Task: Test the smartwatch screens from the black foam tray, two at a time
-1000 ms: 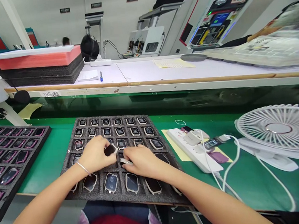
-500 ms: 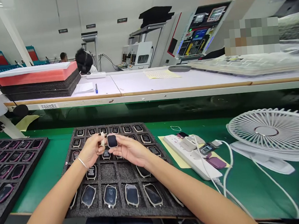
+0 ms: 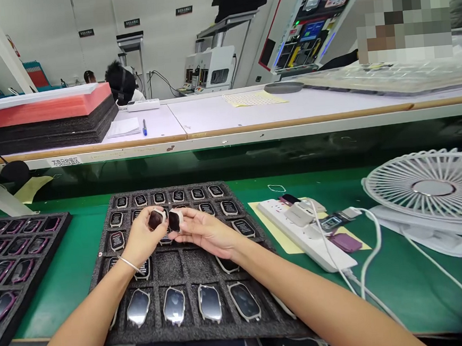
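A black foam tray [image 3: 182,259] with rows of small smartwatch bodies lies on the green belt in front of me. My left hand [image 3: 142,238], a thin bracelet on its wrist, pinches one dark-screened watch body [image 3: 155,219] above the tray's middle. My right hand [image 3: 205,231] holds a second watch body [image 3: 175,219] right beside the first, screens facing me. Both hands hover over the tray's third row. Several pockets under my hands are empty; the front row holds watch bodies [image 3: 209,302] lying face up.
A second black tray [image 3: 13,254] of pink-edged watch bodies lies at the left. A white power strip [image 3: 300,234] with chargers and cables sits right of the tray, and a white fan [image 3: 428,189] lies flat farther right. Behind is a white bench with stacked foam sheets [image 3: 46,118].
A second ago both hands were down in the tray picking watch bodies from its pockets. They lifted, and now each holds one side by side above the tray.
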`<action>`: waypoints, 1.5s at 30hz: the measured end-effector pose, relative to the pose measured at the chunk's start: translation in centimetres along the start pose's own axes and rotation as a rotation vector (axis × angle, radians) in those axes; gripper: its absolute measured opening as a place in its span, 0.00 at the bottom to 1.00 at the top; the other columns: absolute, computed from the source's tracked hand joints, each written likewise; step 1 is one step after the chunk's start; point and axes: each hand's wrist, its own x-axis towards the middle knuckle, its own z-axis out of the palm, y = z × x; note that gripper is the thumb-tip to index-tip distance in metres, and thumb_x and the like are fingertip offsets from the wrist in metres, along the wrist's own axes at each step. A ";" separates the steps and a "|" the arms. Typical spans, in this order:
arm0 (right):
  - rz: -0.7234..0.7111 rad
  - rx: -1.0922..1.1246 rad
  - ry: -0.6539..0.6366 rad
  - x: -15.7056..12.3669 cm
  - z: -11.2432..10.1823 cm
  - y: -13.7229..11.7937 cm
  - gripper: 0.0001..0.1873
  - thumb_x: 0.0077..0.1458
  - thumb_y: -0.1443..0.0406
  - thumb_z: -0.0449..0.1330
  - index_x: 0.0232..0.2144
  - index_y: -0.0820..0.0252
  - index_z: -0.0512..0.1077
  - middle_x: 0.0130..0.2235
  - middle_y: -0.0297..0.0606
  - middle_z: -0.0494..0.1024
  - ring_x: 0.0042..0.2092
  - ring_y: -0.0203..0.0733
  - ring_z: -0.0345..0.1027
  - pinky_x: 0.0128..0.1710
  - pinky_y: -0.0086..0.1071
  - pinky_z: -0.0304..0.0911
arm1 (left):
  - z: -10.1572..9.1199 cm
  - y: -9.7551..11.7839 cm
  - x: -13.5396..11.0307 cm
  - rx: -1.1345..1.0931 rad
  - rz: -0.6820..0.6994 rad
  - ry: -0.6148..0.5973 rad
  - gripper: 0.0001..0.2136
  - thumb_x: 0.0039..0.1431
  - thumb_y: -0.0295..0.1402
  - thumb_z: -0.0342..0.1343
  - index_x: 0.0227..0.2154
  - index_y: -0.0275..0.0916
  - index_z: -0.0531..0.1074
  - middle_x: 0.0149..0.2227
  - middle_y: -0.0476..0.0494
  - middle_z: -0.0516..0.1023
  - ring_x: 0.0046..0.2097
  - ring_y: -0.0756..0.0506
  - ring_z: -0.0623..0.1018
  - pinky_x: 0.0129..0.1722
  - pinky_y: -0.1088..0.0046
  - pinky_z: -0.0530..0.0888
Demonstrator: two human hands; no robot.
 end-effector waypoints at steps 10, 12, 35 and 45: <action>-0.034 -0.034 -0.030 -0.2 0.3 0.3 0.27 0.47 0.59 0.74 0.48 0.59 0.71 0.37 0.35 0.79 0.36 0.36 0.78 0.38 0.30 0.69 | 0.1 -0.1 -0.5 0.085 0.044 0.030 0.19 0.51 0.36 0.57 0.47 0.38 0.67 0.41 0.43 0.75 0.41 0.45 0.77 0.45 0.66 0.73; -0.044 -0.025 -0.042 -0.2 0.3 0.3 0.29 0.48 0.59 0.73 0.51 0.56 0.69 0.37 0.33 0.79 0.34 0.36 0.78 0.35 0.29 0.69 | 0.2 0.0 -0.6 0.080 0.050 0.032 0.19 0.51 0.35 0.57 0.47 0.38 0.67 0.41 0.42 0.75 0.42 0.45 0.77 0.45 0.66 0.74; -0.072 0.020 -0.067 -0.5 0.4 0.3 0.27 0.47 0.60 0.74 0.50 0.52 0.74 0.36 0.30 0.78 0.33 0.35 0.76 0.40 0.33 0.68 | 0.5 0.6 -1.2 0.211 0.082 0.067 0.16 0.52 0.34 0.54 0.46 0.39 0.68 0.36 0.47 0.76 0.40 0.45 0.77 0.41 0.69 0.72; -0.080 0.014 -0.107 -0.4 0.1 0.3 0.26 0.49 0.59 0.72 0.51 0.50 0.73 0.38 0.31 0.77 0.35 0.35 0.75 0.43 0.34 0.68 | 0.4 0.6 -1.3 0.209 0.068 0.100 0.18 0.49 0.31 0.55 0.46 0.40 0.69 0.36 0.47 0.77 0.37 0.46 0.77 0.36 0.72 0.72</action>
